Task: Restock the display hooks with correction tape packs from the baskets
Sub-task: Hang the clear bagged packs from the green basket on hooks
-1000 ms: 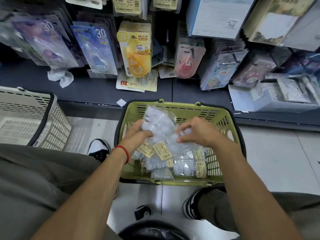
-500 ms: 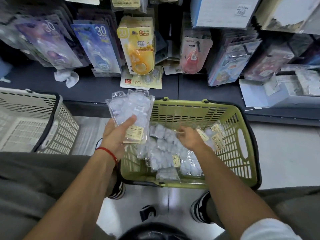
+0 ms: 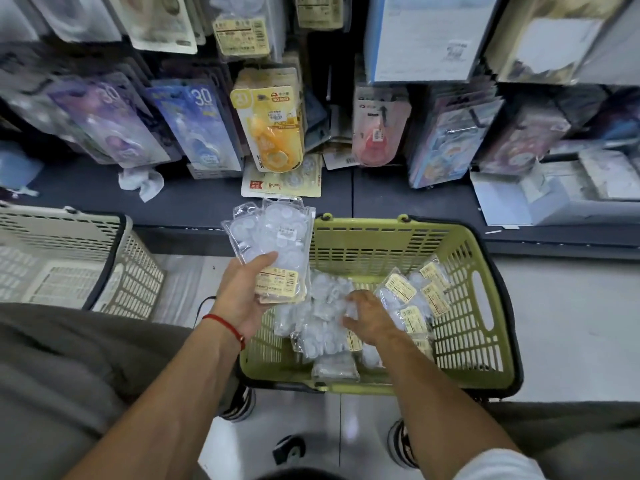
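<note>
A green basket (image 3: 481, 306) on the floor holds several clear correction tape packs (image 3: 401, 292) with yellow labels. My left hand (image 3: 242, 296) grips a small stack of these packs (image 3: 273, 237), raised above the basket's left rim. My right hand (image 3: 367, 317) is down in the basket, its fingers closing on packs in the pile (image 3: 322, 327). Above, display hooks carry carded correction tapes: purple (image 3: 110, 123), blue (image 3: 201, 126), yellow (image 3: 270, 126) and pink (image 3: 379, 129).
A beige basket (image 3: 135, 271) stands to the left. The dark shelf ledge (image 3: 194, 199) bears a crumpled white paper (image 3: 142, 181), a loose card pack (image 3: 284, 183) and boxes (image 3: 554, 195) at the right. My knees and shoes flank the green basket.
My left hand lifted a stack of packs out of the basket and up to its left rim. My right hand stayed in the basket, shifting over the pile.
</note>
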Action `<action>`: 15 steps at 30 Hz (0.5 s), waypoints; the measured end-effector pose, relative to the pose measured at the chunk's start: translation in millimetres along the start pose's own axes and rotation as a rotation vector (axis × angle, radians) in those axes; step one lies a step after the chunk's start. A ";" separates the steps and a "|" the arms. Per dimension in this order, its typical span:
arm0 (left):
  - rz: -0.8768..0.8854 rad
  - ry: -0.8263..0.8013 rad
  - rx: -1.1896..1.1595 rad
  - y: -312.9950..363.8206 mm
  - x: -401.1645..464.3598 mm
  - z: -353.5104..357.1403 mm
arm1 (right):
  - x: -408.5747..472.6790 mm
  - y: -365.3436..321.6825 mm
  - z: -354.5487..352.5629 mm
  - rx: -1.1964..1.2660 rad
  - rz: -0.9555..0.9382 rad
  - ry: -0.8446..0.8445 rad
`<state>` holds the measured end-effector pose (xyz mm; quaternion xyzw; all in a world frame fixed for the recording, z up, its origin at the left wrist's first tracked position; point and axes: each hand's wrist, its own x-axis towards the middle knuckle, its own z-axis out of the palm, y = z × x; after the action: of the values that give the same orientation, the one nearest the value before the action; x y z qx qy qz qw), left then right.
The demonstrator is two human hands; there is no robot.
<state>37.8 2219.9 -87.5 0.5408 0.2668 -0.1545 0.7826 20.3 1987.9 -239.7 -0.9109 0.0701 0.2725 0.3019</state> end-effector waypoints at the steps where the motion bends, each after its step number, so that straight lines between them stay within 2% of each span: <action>1: 0.008 0.001 -0.008 -2.6 -2.2 -0.2 | -3.1 1.2 1.3 0.003 0.012 -0.019; 5: 0.018 0.033 -0.018 -13.6 -9.1 -6.9 | -10.6 -0.6 0.5 -0.064 0.019 -0.010; 11: 0.046 0.073 0.015 -18.7 -11.5 -17.4 | -39.4 -3.2 -72.7 0.593 0.090 0.061; 15: 0.066 0.122 0.043 -17.7 -10.6 -14.0 | -68.5 -11.9 -140.8 0.770 -0.015 -0.116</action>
<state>16.3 2225.9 -98.6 0.5745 0.2926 -0.1014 0.7577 30.1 1912.2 -102.5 -0.7145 0.1436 0.2752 0.6271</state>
